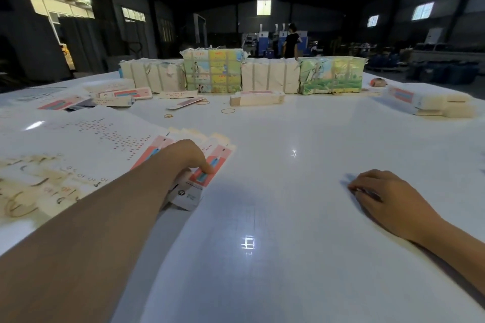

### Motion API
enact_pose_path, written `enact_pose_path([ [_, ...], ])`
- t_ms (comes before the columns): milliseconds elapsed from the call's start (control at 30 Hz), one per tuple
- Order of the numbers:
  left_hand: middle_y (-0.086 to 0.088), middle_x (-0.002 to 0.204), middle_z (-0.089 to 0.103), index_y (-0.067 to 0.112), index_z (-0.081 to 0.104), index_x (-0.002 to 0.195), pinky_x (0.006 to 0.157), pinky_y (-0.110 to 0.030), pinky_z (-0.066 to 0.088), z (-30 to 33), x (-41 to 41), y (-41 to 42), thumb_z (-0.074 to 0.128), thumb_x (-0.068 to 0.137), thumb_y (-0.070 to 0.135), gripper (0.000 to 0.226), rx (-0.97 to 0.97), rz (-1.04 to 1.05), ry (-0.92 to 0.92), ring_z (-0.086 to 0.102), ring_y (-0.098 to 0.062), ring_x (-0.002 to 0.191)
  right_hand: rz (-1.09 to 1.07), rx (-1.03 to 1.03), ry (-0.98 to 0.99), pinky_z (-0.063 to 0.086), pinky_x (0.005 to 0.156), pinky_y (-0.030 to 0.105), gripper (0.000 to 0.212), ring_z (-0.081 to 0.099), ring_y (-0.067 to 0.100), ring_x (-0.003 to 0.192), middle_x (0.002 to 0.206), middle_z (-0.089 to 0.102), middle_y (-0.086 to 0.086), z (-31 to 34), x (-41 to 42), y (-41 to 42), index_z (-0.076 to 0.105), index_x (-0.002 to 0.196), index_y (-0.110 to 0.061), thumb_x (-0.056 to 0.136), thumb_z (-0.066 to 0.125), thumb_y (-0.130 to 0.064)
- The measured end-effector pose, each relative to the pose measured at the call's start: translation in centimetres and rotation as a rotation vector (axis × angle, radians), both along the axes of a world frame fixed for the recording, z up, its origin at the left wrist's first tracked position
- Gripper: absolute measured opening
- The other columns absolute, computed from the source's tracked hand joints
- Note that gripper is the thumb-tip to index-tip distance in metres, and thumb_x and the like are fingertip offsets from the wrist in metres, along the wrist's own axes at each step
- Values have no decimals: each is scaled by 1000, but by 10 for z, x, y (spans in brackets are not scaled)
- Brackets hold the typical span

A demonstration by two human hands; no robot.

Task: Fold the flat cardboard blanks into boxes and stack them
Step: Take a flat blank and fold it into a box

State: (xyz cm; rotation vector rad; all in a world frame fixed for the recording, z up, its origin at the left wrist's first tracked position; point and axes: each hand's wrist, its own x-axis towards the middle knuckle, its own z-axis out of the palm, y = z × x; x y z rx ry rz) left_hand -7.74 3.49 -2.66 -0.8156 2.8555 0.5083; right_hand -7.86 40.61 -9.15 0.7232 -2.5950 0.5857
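Two bare hands work at a wide white bench (275,191) in a dim warehouse. The left hand (183,160) rests on a fanned pile of flat pink-and-white blanks (210,162) toward the bench's left edge, its fingers curled over the top blank and pressing it. The right hand (380,191) lies near the right edge, well apart from the pile, fingers loosely curled on the surface and holding nothing. Strapped bundles (212,71) line the far edge, with a low stack of blanks (257,98) just before them and rubber bands (227,110) scattered nearby. Another person (291,42) stands beyond the bench
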Motion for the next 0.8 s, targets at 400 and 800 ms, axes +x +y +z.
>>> enact_pose_path([
  [400, -3, 87, 61, 14, 60, 93, 51, -22, 36, 11, 29, 105, 46, 98, 33, 23, 217, -271, 520, 59, -17, 69, -80, 64, -91, 40, 87, 29, 24, 51, 22, 106, 116, 61, 3, 4, 8, -8, 69, 107, -14, 93, 50, -17],
  [800, 0, 91, 68, 18, 49, 73, 48, -22, 47, -58, 47, 120, 44, 96, 35, 29, 151, -602, 610, 66, -21, 63, -98, 53, -160, 44, 75, 37, 16, 52, 26, 88, 92, 59, 10, 1, 6, -12, 61, 90, -1, 91, 48, -11],
])
